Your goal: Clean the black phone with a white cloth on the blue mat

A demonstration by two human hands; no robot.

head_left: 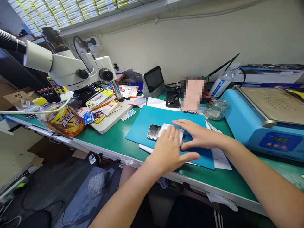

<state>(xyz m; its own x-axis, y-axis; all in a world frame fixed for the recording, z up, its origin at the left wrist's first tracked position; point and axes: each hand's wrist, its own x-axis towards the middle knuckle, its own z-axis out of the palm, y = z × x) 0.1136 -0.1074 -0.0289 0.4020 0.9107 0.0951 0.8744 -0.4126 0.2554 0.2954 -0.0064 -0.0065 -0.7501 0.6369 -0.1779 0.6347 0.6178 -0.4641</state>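
Note:
A phone lies flat across a blue mat, its left end uncovered. Over its middle and right part is a white cloth or tissue. My left hand presses that white piece down with its fingers side by side and its thumb out to the right; a ring shows on one finger. At the phone's right end, my right hand is held with thumb and fingers apart, around the end of the phone. Much of the phone is hidden under the cloth and my left hand.
A microscope and a drink bottle stand left, near papers. Behind the mat are a black phone, a small display and a glass jar. A blue machine occupies the right side.

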